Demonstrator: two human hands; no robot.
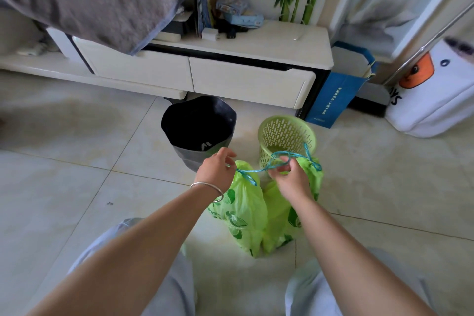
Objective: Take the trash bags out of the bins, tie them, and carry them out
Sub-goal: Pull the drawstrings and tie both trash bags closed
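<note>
The left hand (216, 169) sits over the neck of the left green bag (241, 213), its fingers curled together and pinched on the blue drawstring (259, 170) where it leaves the gathered mouth just below the fingertips. Beyond those fingers stands the dark bin (198, 131), empty of any bag as far as its shadowed inside shows. From the pinch the string runs taut to the right hand (291, 179), whose fingers are closed around a loop of it; the loop rises above the fingertips and drops behind them to the cinched top of the right green bag (311, 177). Past the right fingertips is the green basket bin (287, 136), also without a bag. Both bags rest on the tiled floor (77, 187), touching each other, beneath and just nearer than the hands.

The step in hand looks like tying: the bags are out and drawn shut, and the strings are apparently being joined or knotted, though blur hides whether a knot already exists. The next move calls for passing one end through the loop and pulling the hands apart, then gripping the strings to lift.
</note>
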